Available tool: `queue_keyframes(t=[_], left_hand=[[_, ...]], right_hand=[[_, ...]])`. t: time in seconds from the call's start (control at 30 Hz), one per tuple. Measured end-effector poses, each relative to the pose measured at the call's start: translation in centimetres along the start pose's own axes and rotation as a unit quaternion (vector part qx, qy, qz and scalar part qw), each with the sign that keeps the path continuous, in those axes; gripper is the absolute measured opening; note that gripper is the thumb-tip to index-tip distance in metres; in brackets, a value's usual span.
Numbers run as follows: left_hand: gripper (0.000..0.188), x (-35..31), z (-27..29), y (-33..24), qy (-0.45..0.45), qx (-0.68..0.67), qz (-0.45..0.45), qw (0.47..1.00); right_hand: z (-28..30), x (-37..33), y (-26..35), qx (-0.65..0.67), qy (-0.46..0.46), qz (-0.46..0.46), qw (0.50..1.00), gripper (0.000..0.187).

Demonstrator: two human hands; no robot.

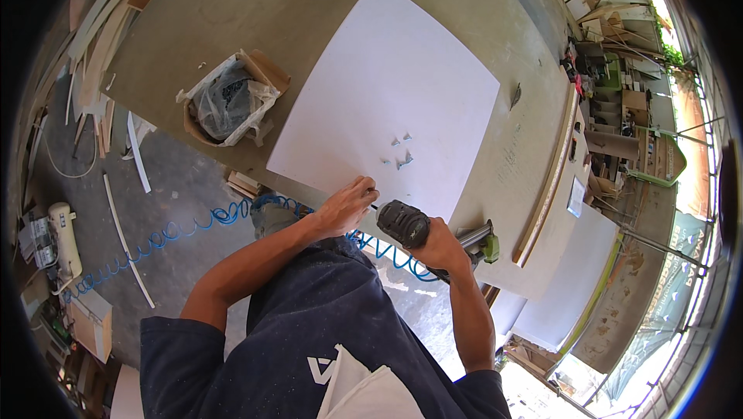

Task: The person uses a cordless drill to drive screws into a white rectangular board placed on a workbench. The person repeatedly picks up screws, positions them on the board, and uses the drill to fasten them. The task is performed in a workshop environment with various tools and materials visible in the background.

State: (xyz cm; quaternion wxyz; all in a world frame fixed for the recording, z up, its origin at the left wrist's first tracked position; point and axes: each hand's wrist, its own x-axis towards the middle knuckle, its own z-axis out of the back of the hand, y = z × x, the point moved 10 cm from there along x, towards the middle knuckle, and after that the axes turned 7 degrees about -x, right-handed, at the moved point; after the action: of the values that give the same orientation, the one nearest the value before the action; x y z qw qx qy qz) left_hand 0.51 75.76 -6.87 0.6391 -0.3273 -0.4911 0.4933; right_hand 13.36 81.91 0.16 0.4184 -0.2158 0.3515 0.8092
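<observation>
In my right hand [439, 249] is a black cordless drill [403, 223], its bit pointing left toward my other hand. My left hand [346, 206] is closed at the near edge of a white panel [395, 71], fingertips beside the drill bit. Whatever those fingers pinch is too small to make out. Several small pale pieces of hardware [404, 159] lie loose on the panel, a little beyond my hands. The panel rests flat on a large brownish worktable [255, 1].
An open cardboard box [267, 71], lined with plastic around dark small parts, stands left of the panel. A green and metal tool [487, 245] lies right of the drill. Blue coiled hose [155, 239] crosses the floor near my body. A long wooden strip [546, 187] lies at the right.
</observation>
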Motion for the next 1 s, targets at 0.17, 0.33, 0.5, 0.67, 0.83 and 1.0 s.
queue_keyframes(t=[0.17,0.33,0.5,0.67,0.83,1.0], left_hand=[[0.042,-0.01,-0.13,0.10,0.004,0.002,0.001,1.000],[0.042,-0.01,-0.04,0.03,0.003,0.000,-0.004,1.000],[0.041,-0.03,-0.11,0.09,0.005,-0.001,-0.004,1.000],[0.041,-0.04,-0.16,0.12,0.005,-0.006,-0.004,1.000],[0.040,-0.10,-0.41,0.33,0.007,-0.001,-0.007,1.000],[0.039,-0.11,-0.32,0.25,0.009,0.000,-0.008,1.000]], right_hand=[[-0.34,0.13,-0.67,-0.009,0.008,-0.018,1.000,0.021],[-0.35,0.24,-0.59,-0.014,0.012,-0.015,1.000,0.021],[-0.44,0.39,-0.59,-0.020,0.013,-0.016,1.000,0.020],[-0.76,0.39,-1.09,-0.021,0.016,-0.015,1.000,0.020],[-0.55,0.43,-0.83,-0.023,0.012,-0.009,1.000,0.021],[-0.56,0.48,-0.74,-0.020,0.015,-0.009,1.000,0.022]])
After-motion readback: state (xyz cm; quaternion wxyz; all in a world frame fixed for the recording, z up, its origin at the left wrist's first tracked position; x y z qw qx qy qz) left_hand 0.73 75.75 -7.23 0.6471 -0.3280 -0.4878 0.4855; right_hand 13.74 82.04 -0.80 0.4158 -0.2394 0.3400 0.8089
